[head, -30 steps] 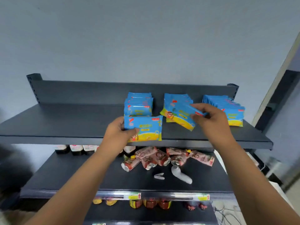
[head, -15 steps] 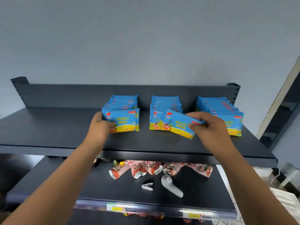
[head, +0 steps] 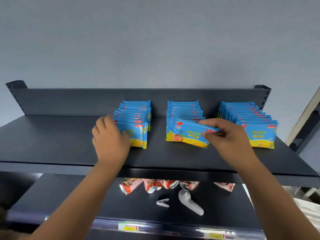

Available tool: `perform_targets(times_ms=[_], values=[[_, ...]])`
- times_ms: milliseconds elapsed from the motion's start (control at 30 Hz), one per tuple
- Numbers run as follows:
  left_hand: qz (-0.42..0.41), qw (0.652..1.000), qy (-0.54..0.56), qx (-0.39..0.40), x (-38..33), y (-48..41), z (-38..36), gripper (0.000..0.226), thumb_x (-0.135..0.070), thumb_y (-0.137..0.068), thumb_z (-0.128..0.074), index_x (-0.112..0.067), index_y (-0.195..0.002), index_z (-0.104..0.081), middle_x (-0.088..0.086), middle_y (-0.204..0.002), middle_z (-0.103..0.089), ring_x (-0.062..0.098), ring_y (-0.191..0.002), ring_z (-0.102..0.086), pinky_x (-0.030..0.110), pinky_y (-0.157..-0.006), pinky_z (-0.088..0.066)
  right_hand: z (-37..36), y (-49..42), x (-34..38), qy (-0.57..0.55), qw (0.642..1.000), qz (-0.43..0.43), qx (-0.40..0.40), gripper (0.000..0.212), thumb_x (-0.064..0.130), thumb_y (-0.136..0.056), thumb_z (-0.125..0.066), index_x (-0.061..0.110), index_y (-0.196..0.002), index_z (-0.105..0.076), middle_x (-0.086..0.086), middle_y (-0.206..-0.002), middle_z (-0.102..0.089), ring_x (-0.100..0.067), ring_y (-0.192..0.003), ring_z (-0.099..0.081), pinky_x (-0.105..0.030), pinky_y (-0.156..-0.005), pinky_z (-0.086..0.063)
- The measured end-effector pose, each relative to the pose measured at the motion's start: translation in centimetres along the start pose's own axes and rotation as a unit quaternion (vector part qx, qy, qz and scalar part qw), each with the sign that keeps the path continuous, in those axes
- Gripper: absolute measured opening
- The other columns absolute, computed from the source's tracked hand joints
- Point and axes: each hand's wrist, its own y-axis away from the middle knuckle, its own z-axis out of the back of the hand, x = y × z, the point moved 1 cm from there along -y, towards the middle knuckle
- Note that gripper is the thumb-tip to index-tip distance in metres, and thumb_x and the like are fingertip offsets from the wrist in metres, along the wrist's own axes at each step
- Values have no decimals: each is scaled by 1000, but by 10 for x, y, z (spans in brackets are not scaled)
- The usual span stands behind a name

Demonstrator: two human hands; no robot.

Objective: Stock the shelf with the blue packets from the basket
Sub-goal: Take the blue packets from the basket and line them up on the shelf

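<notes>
Three rows of blue-and-yellow packets stand on the dark top shelf (head: 52, 144). My left hand (head: 110, 137) holds the front packet (head: 138, 135) of the left row (head: 135, 113), thumb on its face, standing it upright against the row. My right hand (head: 225, 135) pinches the top right edge of a tilted packet (head: 187, 134) at the front of the middle row (head: 183, 108). The right row (head: 249, 115) stands untouched beside my right hand. The basket is out of view.
The left half of the top shelf is bare metal up to its back panel (head: 69, 101). On the lower shelf (head: 69, 196) lie red pouches (head: 152, 186), a white clip (head: 162, 202) and a grey bottle-shaped object (head: 190, 201). Price labels (head: 129, 227) line its front edge.
My left hand carried its packet back from the shelf's front edge and stood it against the left row. My right hand lowered its packet to the front of the middle row.
</notes>
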Motion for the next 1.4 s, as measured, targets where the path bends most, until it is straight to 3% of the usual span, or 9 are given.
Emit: perform_targets(times_ms=[200,400,533,600,700,867,1100,1267,1400], values=[[-246,965,86,4,-65,30,-12,43,-23,-89,-66,-8,-128,-59,11,-132,-58,34,-123,-48,44,-107,-39,-14,-20,-14,61,998,3,20,28,10,-92,-75,27,-114,-77,14,-117,-72,6,-87,-63,-5,-73,-45],[-26,995,-19,90,-52,34,-42,59,-34,-82,-71,-12,-133,-53,8,-151,-45,41,-141,-36,63,-112,-33,-18,-23,-27,99,995,1,31,30,8,-91,-76,24,-116,-77,12,-119,-70,10,-89,-61,-2,-75,-44],[-147,988,22,32,-54,39,-41,48,-31,-83,-69,-8,-124,-60,15,-137,-55,40,-128,-48,52,-106,-41,-20,-26,-33,88,996,7,28,30,7,-91,-76,22,-116,-77,8,-120,-70,3,-100,-63,-2,-78,-45],[-198,971,108,75,-68,39,-45,44,-31,-87,-68,-13,-127,-59,6,-130,-60,30,-122,-51,43,-105,-43,-22,-29,-34,79,996,9,33,30,6,-91,-75,21,-117,-77,7,-121,-69,-1,-107,-63,-3,-80,-46],[-135,946,229,184,-87,37,-54,35,-39,-92,-65,-27,-123,-56,-10,-114,-67,13,-110,-62,40,-92,-55,-27,-35,-36,116,991,51,31,31,4,-89,-76,21,-116,-77,8,-116,-68,-5,-111,-63,-7,-85,-47],[-58,951,242,184,-95,31,-65,28,-37,-93,-72,-23,-109,-55,-6,-98,-67,12,-89,-65,37,-76,-57,-30,-48,-53,237,961,140,-33,34,7,-86,-79,20,-117,-76,3,-116,-57,-20,-112,-59,-39,-93,-57],[-23,957,232,173,-94,35,-69,29,-42,-92,-72,-23,-106,-54,-6,-103,-62,7,-88,-59,14,-64,-40,-37,-43,-56,342,924,161,-59,36,20,-85,-80,22,-120,-74,-3,-133,-56,-25,-121,-52,-40,-95,-52],[-40,965,210,154,-93,37,-62,45,-43,-91,-73,-16,-122,-54,-2,-118,-60,14,-105,-58,25,-80,-44,-48,-28,-42,430,881,163,-110,54,22,-82,-80,13,-133,-64,-12,-140,-54,-35,-129,-48,-47,-106,-45],[-92,973,193,83,-75,35,-34,37,-34,-94,-70,-11,-121,-60,3,-118,-64,22,-110,-59,34,-92,-48,-76,-6,-28,384,878,239,-158,29,15,-87,-74,9,-115,-72,-12,-120,-64,-32,-112,-56,-45,-93,-50]])
